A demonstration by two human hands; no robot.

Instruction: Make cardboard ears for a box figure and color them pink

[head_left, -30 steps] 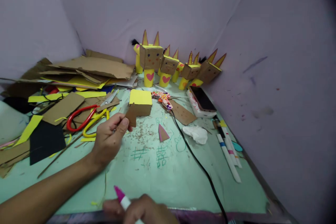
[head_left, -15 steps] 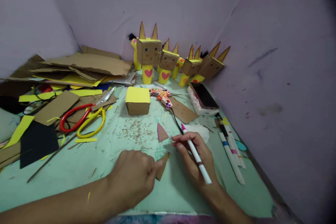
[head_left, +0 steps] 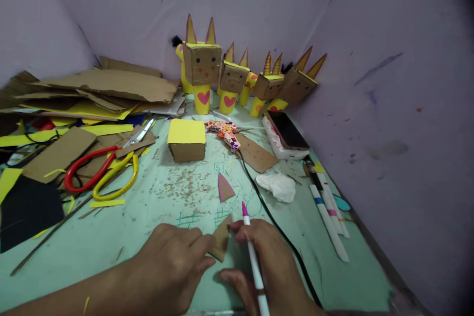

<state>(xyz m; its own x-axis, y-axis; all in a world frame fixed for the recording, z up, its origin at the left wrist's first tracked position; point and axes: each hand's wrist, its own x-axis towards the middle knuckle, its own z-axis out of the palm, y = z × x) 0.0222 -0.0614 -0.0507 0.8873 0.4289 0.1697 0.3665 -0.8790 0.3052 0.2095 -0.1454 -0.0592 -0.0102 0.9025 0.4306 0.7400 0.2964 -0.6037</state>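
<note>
A plain brown cardboard triangle (head_left: 221, 242) lies near the table's front, between my two hands. My left hand (head_left: 172, 264) is closed, its thumb and forefinger gripping the triangle's left edge. Tucked between the fingers of my right hand (head_left: 276, 261) is a white marker (head_left: 253, 256), its pink tip pointing up and away from me. The right forefinger reaches the triangle's upper end, while the right thumb stands apart below. Just beyond lies another cardboard triangle (head_left: 225, 188) with pink-coloured edges.
A yellow-topped cardboard box (head_left: 187, 140) stands beyond scattered scraps. Scissors (head_left: 111, 165) and cardboard sheets (head_left: 111, 86) fill the left. A patterned glue gun (head_left: 227, 133) trails a black cord (head_left: 276, 222) past my right hand. Several cardboard figures (head_left: 203, 64), a phone (head_left: 287, 131), tissue (head_left: 277, 186) and markers (head_left: 329, 222) surround.
My right hand has come down and left, nearer to me, with the marker, and its forefinger now meets the plain triangle. My left thumb and forefinger have shifted along the triangle's edge.
</note>
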